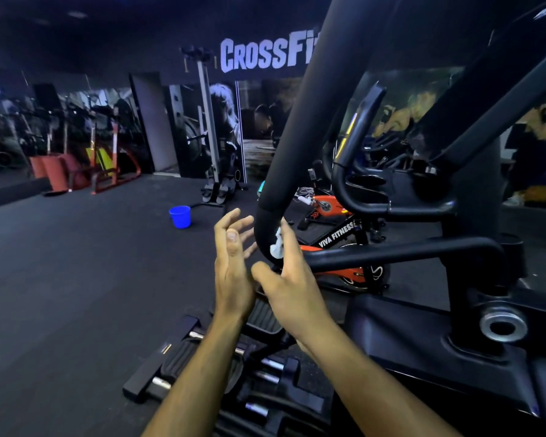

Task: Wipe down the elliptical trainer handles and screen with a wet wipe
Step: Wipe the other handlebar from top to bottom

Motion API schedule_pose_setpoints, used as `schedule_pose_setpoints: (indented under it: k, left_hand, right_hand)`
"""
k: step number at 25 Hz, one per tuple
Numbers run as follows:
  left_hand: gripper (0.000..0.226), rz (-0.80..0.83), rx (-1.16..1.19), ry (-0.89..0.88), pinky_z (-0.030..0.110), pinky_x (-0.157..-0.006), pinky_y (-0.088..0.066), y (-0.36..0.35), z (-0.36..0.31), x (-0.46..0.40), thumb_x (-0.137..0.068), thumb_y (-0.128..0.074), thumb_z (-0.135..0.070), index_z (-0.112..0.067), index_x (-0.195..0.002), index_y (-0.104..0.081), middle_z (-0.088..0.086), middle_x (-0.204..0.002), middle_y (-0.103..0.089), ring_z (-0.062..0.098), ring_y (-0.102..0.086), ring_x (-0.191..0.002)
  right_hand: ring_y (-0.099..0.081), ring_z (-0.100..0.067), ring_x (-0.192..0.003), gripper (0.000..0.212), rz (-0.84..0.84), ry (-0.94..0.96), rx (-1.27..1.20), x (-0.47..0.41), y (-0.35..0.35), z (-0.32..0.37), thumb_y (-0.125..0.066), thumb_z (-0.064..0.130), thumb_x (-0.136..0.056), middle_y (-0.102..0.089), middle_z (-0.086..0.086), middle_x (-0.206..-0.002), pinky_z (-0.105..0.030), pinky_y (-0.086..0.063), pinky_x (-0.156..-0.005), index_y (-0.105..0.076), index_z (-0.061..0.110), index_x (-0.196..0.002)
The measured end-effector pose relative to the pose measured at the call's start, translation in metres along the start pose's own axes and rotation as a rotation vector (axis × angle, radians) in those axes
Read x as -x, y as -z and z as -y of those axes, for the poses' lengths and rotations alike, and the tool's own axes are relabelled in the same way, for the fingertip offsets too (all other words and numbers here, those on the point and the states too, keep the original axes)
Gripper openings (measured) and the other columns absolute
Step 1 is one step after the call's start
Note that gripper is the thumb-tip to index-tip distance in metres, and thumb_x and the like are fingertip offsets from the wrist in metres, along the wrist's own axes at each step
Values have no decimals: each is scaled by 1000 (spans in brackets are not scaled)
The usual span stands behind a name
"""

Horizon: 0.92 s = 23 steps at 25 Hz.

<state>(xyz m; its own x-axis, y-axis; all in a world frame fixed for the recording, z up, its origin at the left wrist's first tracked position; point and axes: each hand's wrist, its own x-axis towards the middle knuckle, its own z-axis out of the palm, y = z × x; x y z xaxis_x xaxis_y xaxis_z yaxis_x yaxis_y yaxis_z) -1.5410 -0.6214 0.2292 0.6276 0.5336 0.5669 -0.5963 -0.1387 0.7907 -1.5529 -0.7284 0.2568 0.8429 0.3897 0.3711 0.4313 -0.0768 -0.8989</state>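
wet wipe mostly hidden behind right hand, handle top cut off by frame

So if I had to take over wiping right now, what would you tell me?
Left hand: open, fingers spread, holding nothing, just beside the handle.
Right hand: presses the crumpled white wet wipe against the lower bend of the thick black elliptical handle.
Done: can't tell how much of this handle has been wiped.
Left: the second black handle bar on the right. The screen isn't in view, so find it and wipe it too.
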Motion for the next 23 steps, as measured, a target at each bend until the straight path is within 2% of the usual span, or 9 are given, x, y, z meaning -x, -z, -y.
schedule_pose_setpoints:
  k: [2,4,7,9,13,15,17,20,23]
  left_hand:
    - [48,-11,32,17,23,-89,-54,0,2,1,-105,-29,-47,-23,-142,-49,3,-133,-63,7,-68,-113]
    - [47,-19,33,17,25,-90,-55,0,3,2,-104,-30,-55,-31,-139,-51,0,-132,-65,10,-68,-115]
    - [50,-11,69,33,33,-97,-56,2,5,4,-99,-38,-69,-37,-135,-53,2,-133,-65,19,-67,-121]
    - [45,-26,44,51,27,-95,-54,0,7,8,-104,-30,-57,-34,-137,-51,-3,-130,-66,13,-67,-119]
    - [38,9,-8,79,17,-89,-51,-13,10,22,-107,-26,-42,-33,-134,-51,-28,-118,-67,-2,-65,-112]
    - [36,40,-28,87,18,-91,-52,-17,10,27,-108,-28,-40,-33,-136,-49,-32,-117,-65,-4,-64,-112]
    - [40,48,-58,83,23,-97,-53,-14,14,29,-108,-30,-43,-30,-141,-48,-27,-125,-65,1,-63,-119]
    - [44,53,-54,82,25,-101,-54,-6,17,31,-108,-32,-44,-26,-145,-48,-9,-136,-64,9,-62,-126]
    - [47,29,-45,107,24,-99,-54,-5,17,37,-107,-32,-45,-24,-146,-48,-7,-134,-64,10,-64,-125]
  right_hand:
    - [-35,3,-143,93,-51,23,-232,-4,-6,10,-54,47,-70,-38,15,-159,-33,-31,-120,-25,39,-158]
    - [-24,8,-147,95,-90,55,-322,-1,-11,16,-53,43,-73,-27,19,-163,-31,-24,-124,-18,37,-161]
    - [-8,17,-147,90,-75,103,-92,10,-16,4,-40,52,-81,-11,22,-166,-21,-11,-125,-5,34,-162]
    - [-5,10,-150,80,-58,180,168,13,-10,-21,-30,53,-91,-11,14,-168,-27,-1,-127,-7,27,-163]
    - [-28,-16,-149,63,-58,375,727,5,37,-70,-35,39,-98,-39,1,-156,-45,-5,-128,-30,15,-156]
    - [-35,-19,-144,60,-46,401,904,-1,69,-81,-39,35,-95,-45,1,-148,-49,-10,-127,-38,16,-152]
    - [-41,-19,-139,52,-72,401,955,-8,104,-93,-38,30,-98,-50,1,-143,-48,-14,-126,-44,16,-147]
    - [-54,-24,-130,41,-131,408,951,-22,144,-110,-38,20,-104,-60,-4,-137,-34,-19,-126,-55,12,-141]
    - [-58,-22,-130,40,-124,480,913,-23,144,-108,-49,6,-101,-62,0,-139,-30,-25,-123,-60,11,-139]
